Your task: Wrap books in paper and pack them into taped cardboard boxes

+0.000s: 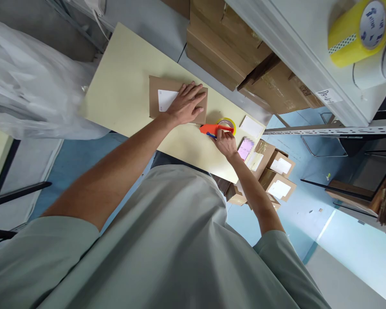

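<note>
A small brown cardboard box (154, 94) with a white label (166, 100) lies on the cream tabletop (128, 73). My left hand (186, 105) rests flat on its right part, fingers spread, covering some of the label's edge. Just right of the box, my right hand (225, 142) is closed around an orange tape dispenser (209, 129) that carries a roll of yellowish tape (230, 123). The dispenser's front end is at the box's lower right corner; whether it touches, I cannot tell.
Right of my right hand lie a phone (245, 148) and a white paper (251, 127). Labelled cartons (278, 182) stand beyond. Large cartons (225, 47) line the back under a shelf (296, 51) holding a yellow tape roll (357, 34). White plastic sheeting (28, 81) hangs at left.
</note>
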`<move>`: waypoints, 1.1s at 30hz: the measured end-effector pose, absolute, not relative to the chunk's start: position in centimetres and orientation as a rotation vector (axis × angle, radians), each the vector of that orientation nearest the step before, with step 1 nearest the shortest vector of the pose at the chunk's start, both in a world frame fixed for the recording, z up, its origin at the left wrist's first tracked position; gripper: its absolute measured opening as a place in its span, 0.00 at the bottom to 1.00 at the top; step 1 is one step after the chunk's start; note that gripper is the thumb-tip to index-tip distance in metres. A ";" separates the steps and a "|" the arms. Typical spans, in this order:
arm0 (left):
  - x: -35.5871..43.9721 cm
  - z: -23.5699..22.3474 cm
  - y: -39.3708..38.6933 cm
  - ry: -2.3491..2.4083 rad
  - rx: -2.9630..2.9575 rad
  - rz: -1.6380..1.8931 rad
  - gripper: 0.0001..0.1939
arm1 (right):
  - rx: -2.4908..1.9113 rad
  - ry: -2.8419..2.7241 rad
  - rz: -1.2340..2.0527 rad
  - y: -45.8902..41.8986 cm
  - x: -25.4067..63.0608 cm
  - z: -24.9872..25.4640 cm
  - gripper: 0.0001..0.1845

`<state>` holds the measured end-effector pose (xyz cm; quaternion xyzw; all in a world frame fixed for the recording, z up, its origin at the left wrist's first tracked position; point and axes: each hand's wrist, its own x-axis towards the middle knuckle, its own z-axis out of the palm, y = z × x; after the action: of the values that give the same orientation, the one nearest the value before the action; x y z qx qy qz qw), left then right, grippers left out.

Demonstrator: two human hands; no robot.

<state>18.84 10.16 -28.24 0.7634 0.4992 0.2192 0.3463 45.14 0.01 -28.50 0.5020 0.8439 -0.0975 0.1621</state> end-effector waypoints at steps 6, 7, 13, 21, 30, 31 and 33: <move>20.0 -27.8 10.0 1.349 2.011 0.553 0.37 | 1.443 2.388 -0.303 -1.6 43.1 -28.9 0.34; 20.2 -27.6 9.6 1.353 2.022 0.537 0.36 | 1.425 2.401 -0.326 -2.1 42.3 -29.0 0.34; 18.6 -26.4 4.5 1.299 2.157 0.386 0.29 | 1.263 2.560 -0.546 -4.8 34.7 -29.9 0.28; 15.6 -26.8 3.2 1.260 2.260 0.301 0.28 | 1.286 2.557 -0.642 -4.1 31.9 -29.1 0.25; 14.6 -29.0 3.2 1.214 2.328 0.377 0.27 | 1.544 2.351 -0.534 1.8 40.5 -29.2 0.33; 14.5 -29.2 3.2 1.209 2.329 0.398 0.27 | 1.553 2.360 -0.510 2.5 41.2 -29.3 0.33; 14.5 -29.5 3.2 1.200 2.331 0.435 0.28 | 1.521 2.403 -0.466 3.8 41.9 -29.5 0.33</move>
<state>14.50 3.17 -29.48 0.8515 0.4384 0.1591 0.2397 41.85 3.80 -29.55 0.5232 0.8269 -0.1603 0.1294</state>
